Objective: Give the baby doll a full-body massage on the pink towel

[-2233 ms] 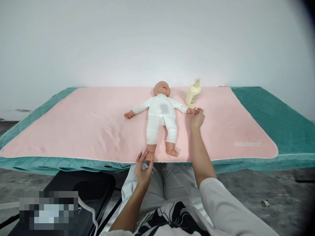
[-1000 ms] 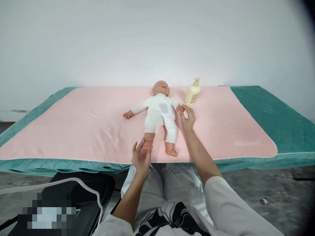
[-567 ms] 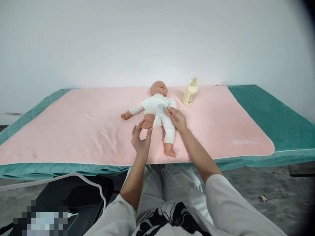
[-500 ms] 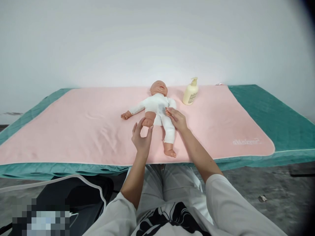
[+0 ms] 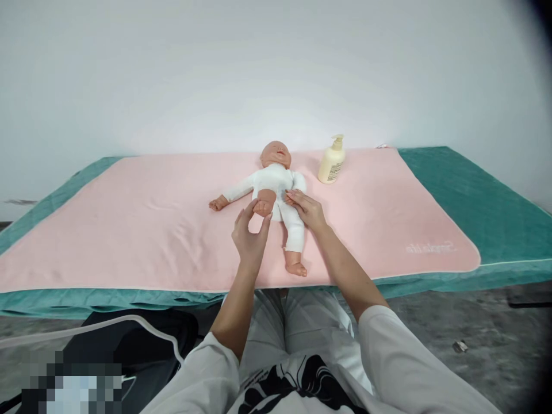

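A baby doll (image 5: pixel 276 176) in white cloth lies on its back on a pink mat (image 5: pixel 150 241), head at the far side. My left hand (image 5: pixel 250 233) curls its thumb and fingers around the doll's raised foot (image 5: pixel 261 208), whose leg is bent up toward the belly. At the doll's other hip, my right hand (image 5: pixel 307 210) is closed at the fingertips around the doll's small hand, which is mostly hidden. The doll's other leg (image 5: pixel 295 236) stretches toward me, its bare foot near the mat's front edge.
A cream pump bottle (image 5: pixel 332 163) stands on the mat, right of the doll's head. Under the mat is a green padded cover (image 5: pixel 487 201). A white wall rises behind. Below left, a pale cable (image 5: pixel 142 324) crosses a black object (image 5: pixel 129 345).
My left hand has pushed the doll's foot a little forward and to the right, folding the leg closer to the belly. My right hand stays nearly in place.
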A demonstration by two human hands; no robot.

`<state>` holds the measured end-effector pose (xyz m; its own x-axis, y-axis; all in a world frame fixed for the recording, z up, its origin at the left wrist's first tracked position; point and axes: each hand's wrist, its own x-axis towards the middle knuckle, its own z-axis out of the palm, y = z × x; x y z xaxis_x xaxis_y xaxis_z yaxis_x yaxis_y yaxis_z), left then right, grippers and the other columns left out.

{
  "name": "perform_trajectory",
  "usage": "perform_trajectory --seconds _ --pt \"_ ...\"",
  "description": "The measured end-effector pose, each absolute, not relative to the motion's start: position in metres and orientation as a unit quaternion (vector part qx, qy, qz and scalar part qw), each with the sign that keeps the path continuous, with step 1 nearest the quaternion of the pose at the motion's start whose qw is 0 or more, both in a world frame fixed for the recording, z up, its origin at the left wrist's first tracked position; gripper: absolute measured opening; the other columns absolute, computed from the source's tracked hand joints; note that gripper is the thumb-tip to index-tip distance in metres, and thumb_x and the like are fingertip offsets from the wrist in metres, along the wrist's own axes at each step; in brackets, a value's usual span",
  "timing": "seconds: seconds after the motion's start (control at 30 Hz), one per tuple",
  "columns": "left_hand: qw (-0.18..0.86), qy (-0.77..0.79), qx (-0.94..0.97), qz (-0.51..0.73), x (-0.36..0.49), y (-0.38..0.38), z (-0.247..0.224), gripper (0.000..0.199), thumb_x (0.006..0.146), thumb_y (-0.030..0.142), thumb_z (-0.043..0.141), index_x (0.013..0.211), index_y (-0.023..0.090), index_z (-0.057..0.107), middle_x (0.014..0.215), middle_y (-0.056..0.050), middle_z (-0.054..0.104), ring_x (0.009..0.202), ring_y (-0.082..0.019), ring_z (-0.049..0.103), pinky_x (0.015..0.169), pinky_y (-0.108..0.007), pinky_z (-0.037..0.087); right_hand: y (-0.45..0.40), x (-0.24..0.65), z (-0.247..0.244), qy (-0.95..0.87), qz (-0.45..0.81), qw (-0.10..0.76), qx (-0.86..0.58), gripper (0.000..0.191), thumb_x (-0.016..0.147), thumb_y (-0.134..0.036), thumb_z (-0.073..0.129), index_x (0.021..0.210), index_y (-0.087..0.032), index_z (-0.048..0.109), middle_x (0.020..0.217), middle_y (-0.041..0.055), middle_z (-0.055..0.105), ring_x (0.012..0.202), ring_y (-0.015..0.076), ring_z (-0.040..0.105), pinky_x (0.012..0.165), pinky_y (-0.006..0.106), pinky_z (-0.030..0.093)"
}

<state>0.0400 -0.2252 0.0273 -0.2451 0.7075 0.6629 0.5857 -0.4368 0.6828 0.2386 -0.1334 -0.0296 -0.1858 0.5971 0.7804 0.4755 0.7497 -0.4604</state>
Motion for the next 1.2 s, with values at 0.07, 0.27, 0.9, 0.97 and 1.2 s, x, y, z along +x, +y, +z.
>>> perform_trajectory --seconds 0.07,0.27,0.9,0.97,1.2 --pt "0.063 0.518 0.611 0.595 0.038 -0.229 0.030 0.042 0.084 0.032 0.071 0.124 0.023 0.062 0.121 -0.007 0.071 0.110 -0.021 0.068 0.099 -0.036 0.054 -0.134 0.239 -0.029 -0.757 0.056 0.545 -0.357 0.031 0.098 -0.030 0.052 0.125 -0.026 0.067 0.131 0.0014 0.067 0.126 0.0164 0.061 0.115 0.037 0.047" --pt "0.085 0.497 0.627 0.594 0.030 -0.247 0.034 0.047 0.082 0.029 0.073 0.126 0.022 0.060 0.126 -0.008 0.068 0.117 -0.022 0.065 0.100 -0.037 0.055 -0.136 0.242 -0.027 -0.683 0.048 0.590 -0.427 0.035 0.096 -0.038 0.053 0.125 -0.025 0.066 0.132 0.0054 0.067 0.122 0.0183 0.063 0.109 0.037 0.051" --pt "0.106 0.551 0.606 0.563 0.000 -0.336 -0.051 0.052 0.080 0.023 0.073 0.129 0.025 0.059 0.123 -0.010 0.070 0.123 -0.029 0.062 0.102 -0.050 0.054 -0.129 0.290 -0.036 -0.319 0.181 0.660 -0.656 0.052 0.088 -0.033 0.056 0.135 -0.010 0.047 0.125 0.0164 0.061 0.111 0.0212 0.064 0.100 0.039 0.050" --pt "0.103 0.559 0.601 0.562 -0.001 -0.342 -0.058 0.051 0.079 0.022 0.073 0.128 0.024 0.060 0.122 -0.010 0.070 0.122 -0.029 0.063 0.101 -0.049 0.055 -0.128 0.293 -0.036 -0.308 0.214 0.652 -0.659 0.054 0.091 -0.036 0.053 0.137 -0.010 0.044 0.120 0.0153 0.062 0.097 0.0188 0.068 0.089 0.034 0.056" --pt "0.058 0.564 0.620 0.542 -0.007 -0.347 -0.076 0.046 0.081 0.022 0.071 0.126 0.021 0.060 0.119 -0.009 0.071 0.117 -0.025 0.066 0.104 -0.046 0.053 -0.133 0.295 -0.027 -0.301 0.251 0.610 -0.688 0.046 0.093 -0.037 0.046 0.131 -0.011 0.046 0.124 0.0161 0.061 0.078 0.0150 0.067 0.056 0.025 0.056"
